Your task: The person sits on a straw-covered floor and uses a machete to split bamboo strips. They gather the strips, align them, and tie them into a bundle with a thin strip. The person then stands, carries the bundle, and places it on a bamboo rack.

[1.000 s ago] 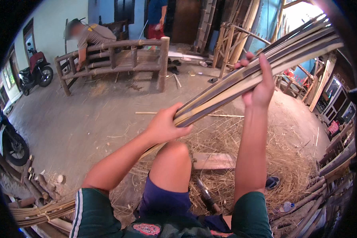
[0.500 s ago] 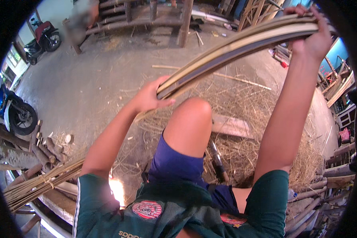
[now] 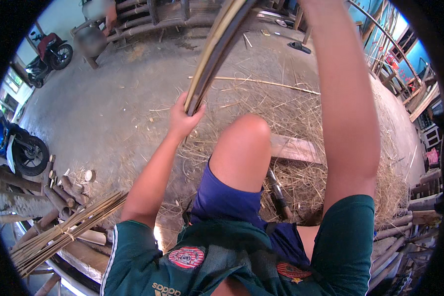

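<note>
A bundle of long, flat bamboo strips (image 3: 209, 61), pale on one face and dark on another, slants steeply up and runs out past the top edge. My left hand (image 3: 183, 118) is closed around its lower end, left of my raised knee. My right forearm (image 3: 345, 98) stretches up to the top edge; the hand lies beyond the picture, so its fingers are hidden. Below my left hand, near my left arm, lies a tied bundle of thin bamboo sticks (image 3: 71, 228).
Thin shavings (image 3: 301, 187) cover the floor on the right, around a wooden board (image 3: 296, 149) and a dark-handled tool (image 3: 277, 195). Cut poles (image 3: 59, 192) and a blue motorbike (image 3: 24, 148) are on the left. Another person (image 3: 96, 29) sits at the far left by a bamboo bench (image 3: 153, 27).
The bamboo strips have swung from a low slant to the right into a steeper one. My right hand has gone up out of the picture. My left hand still grips the lower end.
</note>
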The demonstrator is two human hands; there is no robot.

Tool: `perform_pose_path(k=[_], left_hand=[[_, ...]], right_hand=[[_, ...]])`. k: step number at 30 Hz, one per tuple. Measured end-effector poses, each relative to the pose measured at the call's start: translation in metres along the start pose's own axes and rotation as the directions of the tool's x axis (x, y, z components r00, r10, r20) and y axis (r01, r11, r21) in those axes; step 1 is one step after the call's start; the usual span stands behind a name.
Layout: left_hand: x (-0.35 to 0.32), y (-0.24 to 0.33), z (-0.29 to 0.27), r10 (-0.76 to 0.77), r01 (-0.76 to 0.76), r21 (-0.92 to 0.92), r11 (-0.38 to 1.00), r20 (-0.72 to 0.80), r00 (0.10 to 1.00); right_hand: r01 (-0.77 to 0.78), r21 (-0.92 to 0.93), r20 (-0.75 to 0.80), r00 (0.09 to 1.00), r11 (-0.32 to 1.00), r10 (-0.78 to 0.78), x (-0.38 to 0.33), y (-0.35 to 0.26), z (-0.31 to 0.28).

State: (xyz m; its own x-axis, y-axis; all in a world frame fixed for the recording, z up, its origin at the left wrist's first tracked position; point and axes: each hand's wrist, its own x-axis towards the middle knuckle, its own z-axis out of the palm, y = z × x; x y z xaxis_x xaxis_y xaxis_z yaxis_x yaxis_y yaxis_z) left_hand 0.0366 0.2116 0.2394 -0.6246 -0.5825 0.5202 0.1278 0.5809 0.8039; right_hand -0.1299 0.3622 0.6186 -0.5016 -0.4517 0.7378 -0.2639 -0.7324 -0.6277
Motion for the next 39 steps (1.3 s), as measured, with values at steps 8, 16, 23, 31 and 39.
perform_pose_path(k=[8, 16, 23, 31, 39], left_hand=[[-0.053, -0.079, -0.037, -0.127, 0.132, 0.149, 0.98, -0.045, 0.991], [-0.054, -0.086, -0.016, -0.195, 0.207, 0.084, 0.975, -0.13, 0.972], [-0.068, -0.075, -0.015, -0.177, 0.176, -0.055, 0.983, -0.005, 0.984], [-0.079, -0.059, -0.007, -0.265, 0.261, 0.055, 0.964, 0.082, 0.961], [-0.091, -0.001, -0.055, 0.312, -0.177, 0.624, 0.761, -0.113, 0.943]], right_hand=[[-0.209, 0.154, 0.194, 0.965, 0.966, 0.178, -0.056, 0.108, 0.031], [-0.134, -0.017, -0.094, 0.987, 0.991, 0.132, -0.054, 0.125, 0.047], [0.078, -0.084, -0.004, 0.997, 0.993, -0.079, -0.054, 0.115, 0.025], [-0.039, 0.068, -0.182, 0.982, 0.997, 0.051, -0.088, 0.088, 0.003], [0.093, -0.05, -0.438, 0.893, 0.994, -0.106, -0.079, -0.004, -0.021]])
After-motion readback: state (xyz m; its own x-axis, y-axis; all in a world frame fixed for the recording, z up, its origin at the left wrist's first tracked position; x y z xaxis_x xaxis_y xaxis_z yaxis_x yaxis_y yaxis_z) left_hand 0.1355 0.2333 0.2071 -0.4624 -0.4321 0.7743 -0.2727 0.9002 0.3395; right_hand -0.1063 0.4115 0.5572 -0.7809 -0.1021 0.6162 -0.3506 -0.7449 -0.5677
